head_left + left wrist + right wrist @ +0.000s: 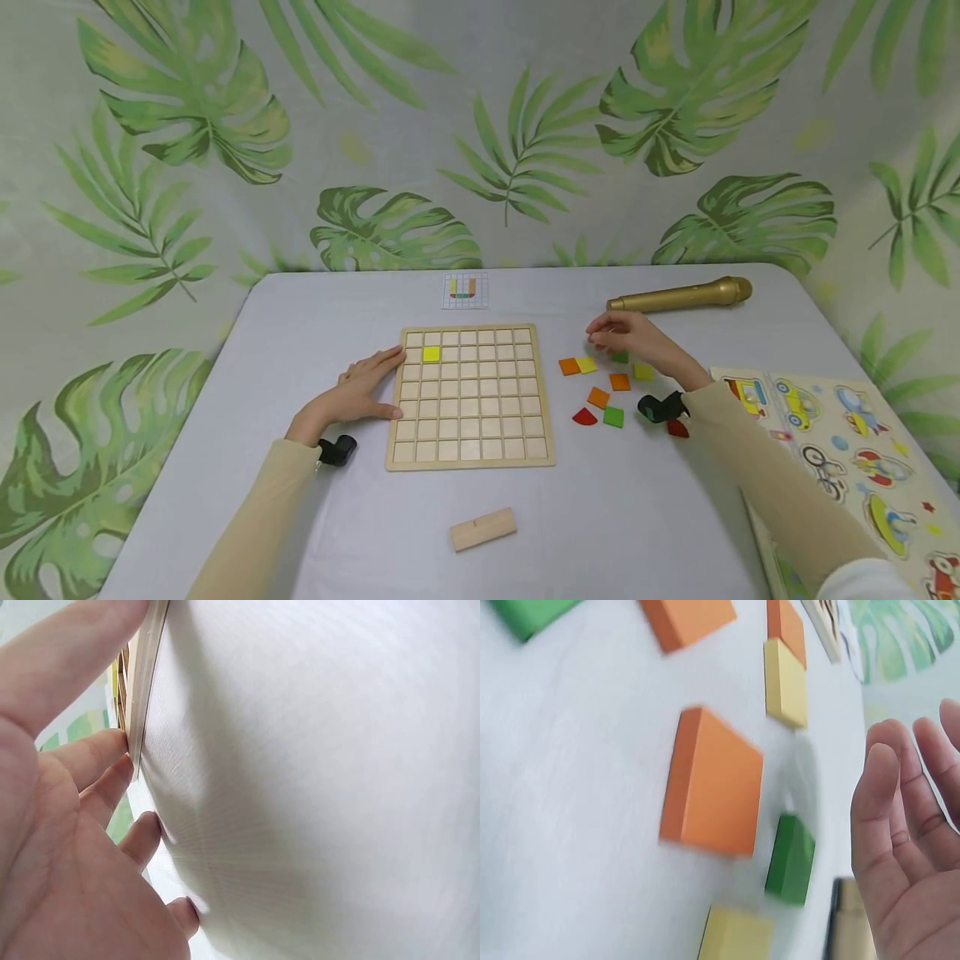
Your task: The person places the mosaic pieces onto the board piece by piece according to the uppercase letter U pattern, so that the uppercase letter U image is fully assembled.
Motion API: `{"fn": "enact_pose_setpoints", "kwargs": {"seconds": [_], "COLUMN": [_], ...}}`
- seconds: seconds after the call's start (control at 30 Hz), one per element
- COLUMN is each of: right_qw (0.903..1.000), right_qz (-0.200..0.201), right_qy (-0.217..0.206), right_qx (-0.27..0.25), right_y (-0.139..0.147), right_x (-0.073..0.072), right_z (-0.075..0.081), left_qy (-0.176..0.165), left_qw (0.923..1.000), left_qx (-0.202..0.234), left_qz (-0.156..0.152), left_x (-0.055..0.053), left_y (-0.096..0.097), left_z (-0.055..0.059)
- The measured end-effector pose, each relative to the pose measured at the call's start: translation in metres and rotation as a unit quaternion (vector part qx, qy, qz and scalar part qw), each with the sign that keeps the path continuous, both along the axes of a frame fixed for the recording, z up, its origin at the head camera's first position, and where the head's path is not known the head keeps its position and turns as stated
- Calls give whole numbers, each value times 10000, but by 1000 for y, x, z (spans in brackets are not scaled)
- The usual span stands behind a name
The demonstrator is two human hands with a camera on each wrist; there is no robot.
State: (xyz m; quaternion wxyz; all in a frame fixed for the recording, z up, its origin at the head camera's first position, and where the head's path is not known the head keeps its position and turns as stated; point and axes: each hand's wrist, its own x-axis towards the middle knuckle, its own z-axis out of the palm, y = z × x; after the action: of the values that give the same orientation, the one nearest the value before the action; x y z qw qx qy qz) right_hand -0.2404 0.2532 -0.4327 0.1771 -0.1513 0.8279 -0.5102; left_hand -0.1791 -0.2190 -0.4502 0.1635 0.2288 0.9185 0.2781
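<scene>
The board (468,408), a pale wooden grid, lies flat on the white surface (360,533), with one yellow tile (431,354) seated in the second cell from the left of its second row from the far side. The left hand (356,392) rests at the board's left edge, thumb and fingers spread apart, with the thumb and forefinger against the frame. The right hand (641,337) hangs above the far part of the loose tiles — empty, its fingers loosely bent and the thumb tip close to the forefinger. The tiles lie to the right of the board: an orange tile (569,367) beside a pale yellow one; a green tile (620,357) below the right hand, partly covered in the head view; further orange, yellow and green squares; and two red pieces, the nearer to the board a fan-shaped red piece (585,417). Beyond the board lies a card (465,302) printed with a coloured U on a grid; to its right, a gold microphone (678,296). A wooden block (483,529) lies on the near side — a picture puzzle (817,432) at far right, partly beneath the right sleeve (772,475).
</scene>
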Motion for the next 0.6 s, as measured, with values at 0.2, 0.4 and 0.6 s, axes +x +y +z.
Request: {"fn": "enact_pose_setpoints", "kwargs": {"seconds": [0.2,0.4,0.6], "right_qw": [9998,9998,9963], "right_qz": [-178,-79,223], "right_qy": [-62,140,714], "right_qx": [-5,88,413], "right_y": [19,14,1], "right_x": [5,10,12], "right_z": [0,-3,-6], "left_qy": [-11,-26,-56], "left_qw": [10000,10000,9999], "left_qx": [-12,20,98], "left_qz": [20,30,11], "left_x": [0,1,1], "left_y": [-1,-1,-1], "left_z": [-1,0,0]}}
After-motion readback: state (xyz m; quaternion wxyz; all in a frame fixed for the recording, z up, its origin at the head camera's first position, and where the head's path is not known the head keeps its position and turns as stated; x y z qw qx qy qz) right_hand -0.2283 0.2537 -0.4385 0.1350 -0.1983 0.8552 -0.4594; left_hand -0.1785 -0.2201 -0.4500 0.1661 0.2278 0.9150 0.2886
